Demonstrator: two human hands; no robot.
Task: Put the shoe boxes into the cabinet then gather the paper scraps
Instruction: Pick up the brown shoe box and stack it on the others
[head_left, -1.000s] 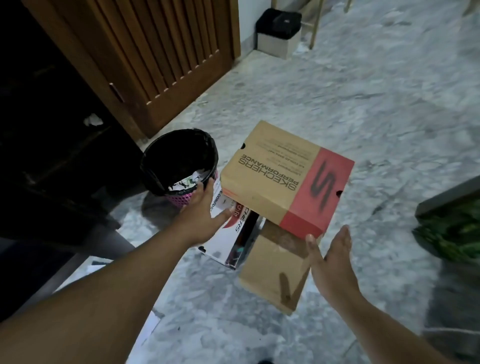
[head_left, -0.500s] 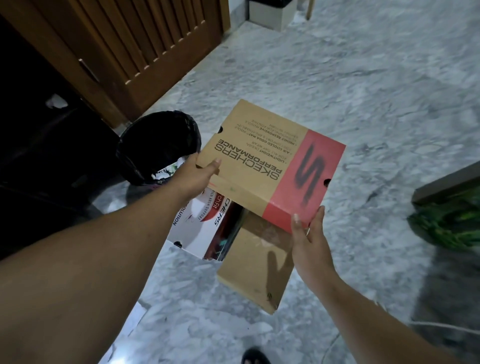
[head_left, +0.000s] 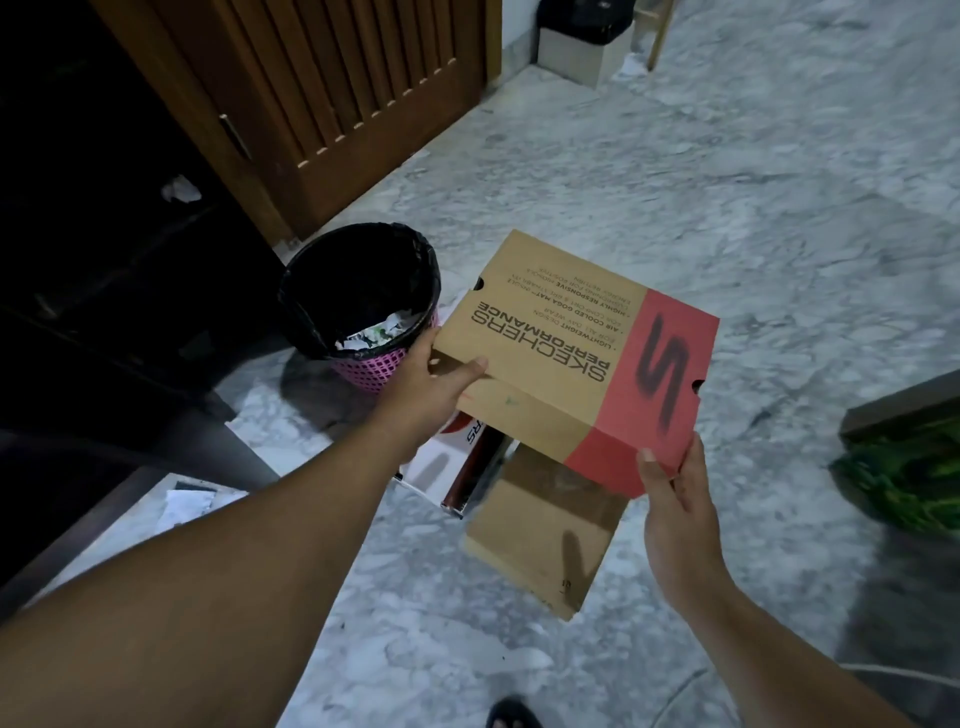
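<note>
Shoe box (head_left: 566, 364), tan with a red end, is lifted clear of the floor, over a second tan box (head_left: 540, 540) and a white box (head_left: 441, 467) that lie below on the marble floor (head_left: 727, 208); the open, dark cabinet (head_left: 104, 260) is to my left, well apart. I judge the main risk is the lid slipping or the box tipping, since I hold it only at two corners; swinging left, it could also knock the bin (head_left: 358, 306) that stands between box and cabinet and spill its paper scraps (head_left: 374, 332). My left hand (head_left: 431, 384) is closed on the box's near left corner, thumb on top; my right hand (head_left: 675, 514) is clamped on the red corner, thumb on top, fingers hidden beneath.
</note>
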